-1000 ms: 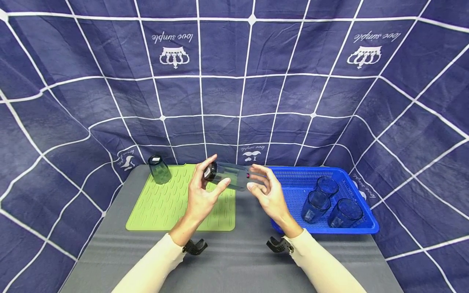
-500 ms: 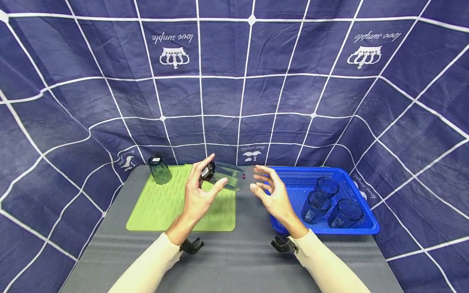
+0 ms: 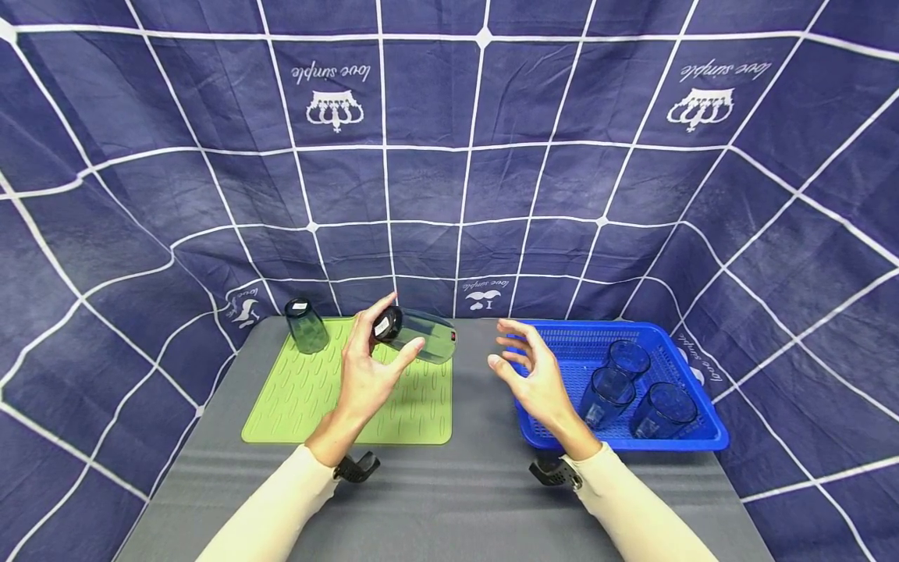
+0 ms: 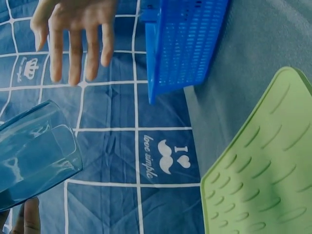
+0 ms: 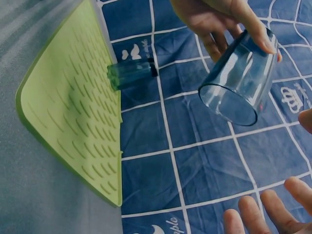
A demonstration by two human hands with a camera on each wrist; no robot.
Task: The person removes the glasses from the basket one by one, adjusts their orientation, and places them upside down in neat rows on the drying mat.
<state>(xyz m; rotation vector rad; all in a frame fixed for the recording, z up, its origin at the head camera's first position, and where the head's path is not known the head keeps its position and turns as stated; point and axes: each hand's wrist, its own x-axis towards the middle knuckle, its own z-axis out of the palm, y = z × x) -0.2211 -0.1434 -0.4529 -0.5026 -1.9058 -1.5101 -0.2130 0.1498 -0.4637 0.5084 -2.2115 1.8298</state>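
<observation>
My left hand (image 3: 368, 375) grips a clear bluish drinking glass (image 3: 425, 332) near its dark base, thumb on the near side and fingers behind. The glass lies tilted in the air over the right part of a green ribbed mat (image 3: 309, 398), its mouth facing right. In the right wrist view the open rim of the held glass (image 5: 239, 80) points toward the camera. My right hand (image 3: 537, 382) is apart from the glass, holding nothing, fingers loosely bent beside the left end of a blue basket (image 3: 621, 443).
Another glass (image 3: 307, 328) stands upside down at the mat's back left corner. Three glasses, one of them a front right glass (image 3: 663, 410), stand mouth up in the basket's right part. A grey table (image 3: 449, 499) lies beneath; a blue checked cloth (image 3: 435, 179) hangs behind.
My left hand has carried the glass leftward, away from the right hand. The right hand has let go of the rim end and drawn back to the right.
</observation>
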